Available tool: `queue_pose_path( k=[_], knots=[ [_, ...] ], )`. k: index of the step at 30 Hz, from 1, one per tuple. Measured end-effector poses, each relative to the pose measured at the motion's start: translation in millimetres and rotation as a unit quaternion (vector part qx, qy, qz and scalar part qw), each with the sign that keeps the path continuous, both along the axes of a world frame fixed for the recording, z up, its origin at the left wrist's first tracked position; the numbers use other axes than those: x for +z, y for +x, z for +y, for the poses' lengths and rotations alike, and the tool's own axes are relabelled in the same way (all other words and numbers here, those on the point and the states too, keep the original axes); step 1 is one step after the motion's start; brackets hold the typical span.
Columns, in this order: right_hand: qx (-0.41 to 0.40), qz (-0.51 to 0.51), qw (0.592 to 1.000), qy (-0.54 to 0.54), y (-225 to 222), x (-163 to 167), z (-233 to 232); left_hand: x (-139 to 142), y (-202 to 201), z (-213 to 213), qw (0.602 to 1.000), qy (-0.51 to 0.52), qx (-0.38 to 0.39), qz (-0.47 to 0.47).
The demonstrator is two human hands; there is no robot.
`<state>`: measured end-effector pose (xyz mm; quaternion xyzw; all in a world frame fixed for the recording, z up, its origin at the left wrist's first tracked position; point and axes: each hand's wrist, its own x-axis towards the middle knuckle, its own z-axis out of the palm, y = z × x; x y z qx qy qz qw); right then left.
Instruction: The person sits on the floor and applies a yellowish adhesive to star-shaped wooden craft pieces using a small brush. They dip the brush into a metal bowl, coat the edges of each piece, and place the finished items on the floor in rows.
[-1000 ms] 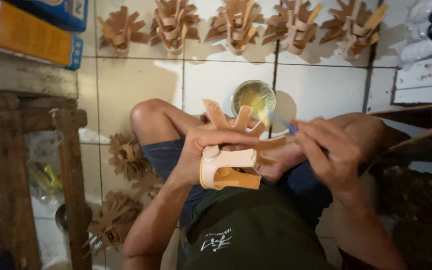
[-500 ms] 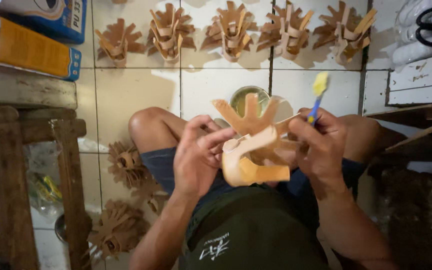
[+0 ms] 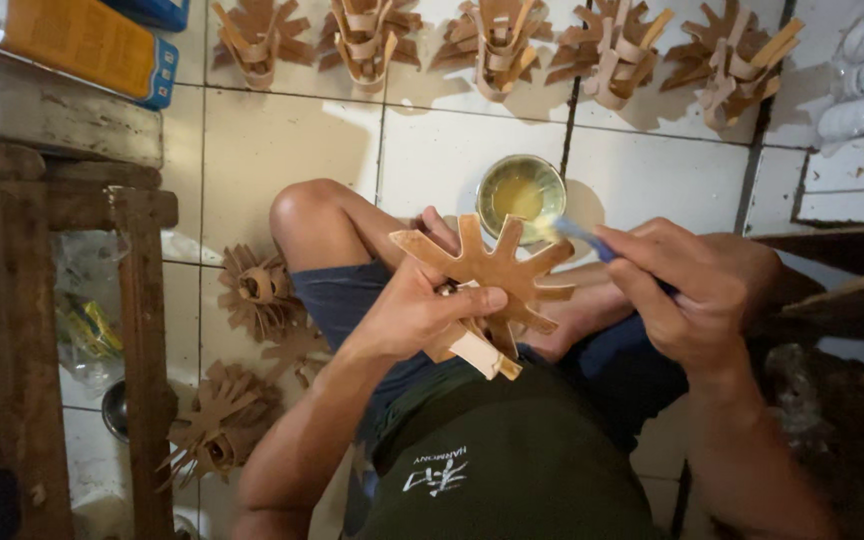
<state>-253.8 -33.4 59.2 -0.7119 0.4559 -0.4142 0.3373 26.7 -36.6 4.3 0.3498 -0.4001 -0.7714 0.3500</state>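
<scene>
My left hand pinches the star-shaped cardboard piece above my lap, thumb across its face, arms fanning outward; my right hand closes around a blue-handled brush, just right of the piece, its tip at the upper right arm. Glue bowl sits on the floor just beyond; the piece is flat, brown, with pale strips underneath.

Dim, warm light; blurred edges
</scene>
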Motion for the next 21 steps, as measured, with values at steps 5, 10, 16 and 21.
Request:
queue_pose_path(
  k=[5,10,16,21],
  knots=[
    [-0.102,0.156,0.982,0.012,-5,-2,-18,10,6,-2,0.999,-0.026,0.04,0.024],
    [-0.247,-0.02,0.966,0.079,-11,-3,-10,16,-2,-2,0.989,0.005,0.118,0.084],
    [-0.07,-0.023,0.996,0.049,1,6,10,9,-11,10,0.991,0.07,0.095,0.057],
    [-0.032,-0.023,0.998,0.046,10,5,4,7,-10,11,0.994,0.038,0.059,0.087]
  ],
)
